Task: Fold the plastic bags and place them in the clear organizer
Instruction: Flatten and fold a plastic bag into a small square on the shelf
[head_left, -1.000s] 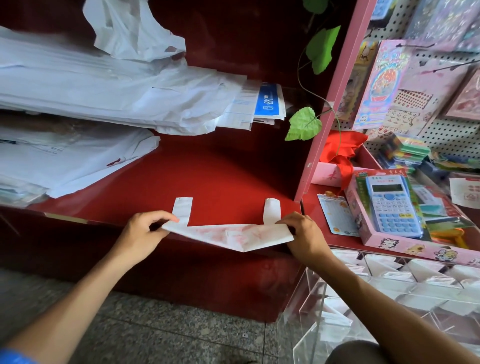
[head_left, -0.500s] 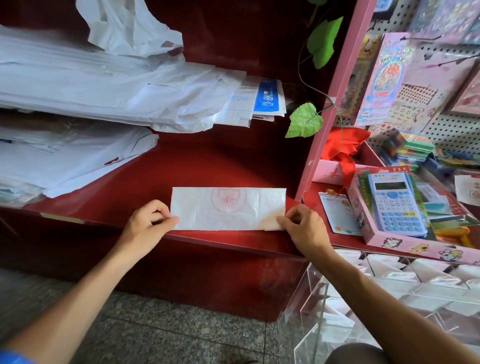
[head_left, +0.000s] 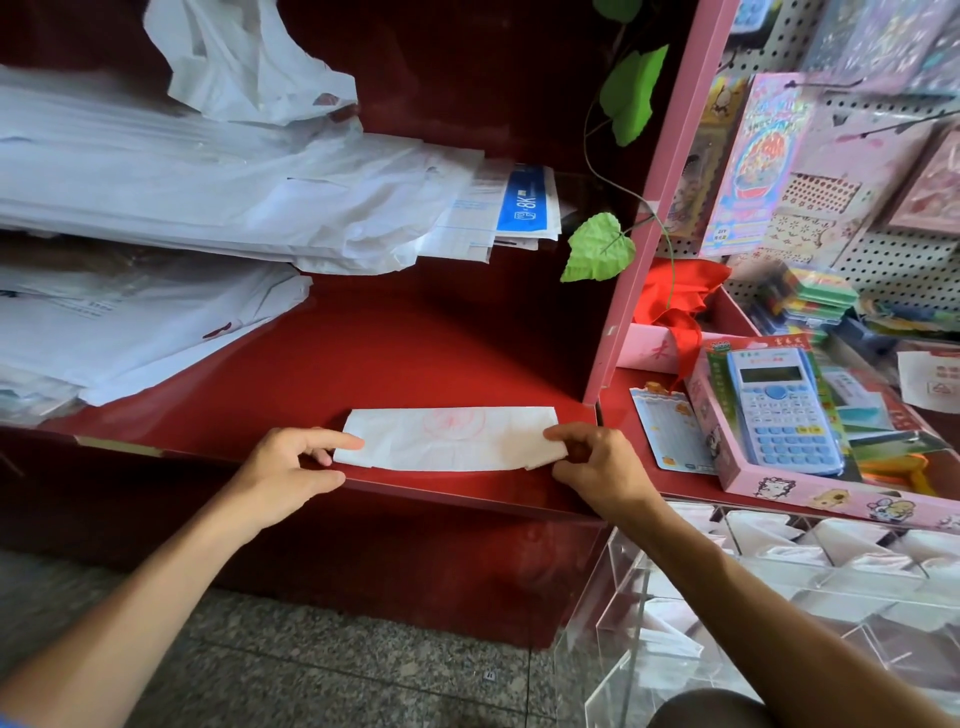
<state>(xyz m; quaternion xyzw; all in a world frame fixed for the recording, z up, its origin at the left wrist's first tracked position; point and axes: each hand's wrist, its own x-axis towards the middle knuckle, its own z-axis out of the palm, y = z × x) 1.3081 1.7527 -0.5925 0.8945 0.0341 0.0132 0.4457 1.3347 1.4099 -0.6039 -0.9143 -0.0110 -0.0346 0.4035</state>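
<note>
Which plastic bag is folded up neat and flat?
The small folded bag between the left hand and right hand, at the red shelf's front edge. The other white bags lie unfolded in heaps behind.

The only print that reads clearly is "8K" in white on the blue label (head_left: 524, 200) of a paper pack sticking out of the white stack on the red shelf (head_left: 415, 353); print on the calculator box (head_left: 769, 415) and hanging packets is too small to read.
</note>
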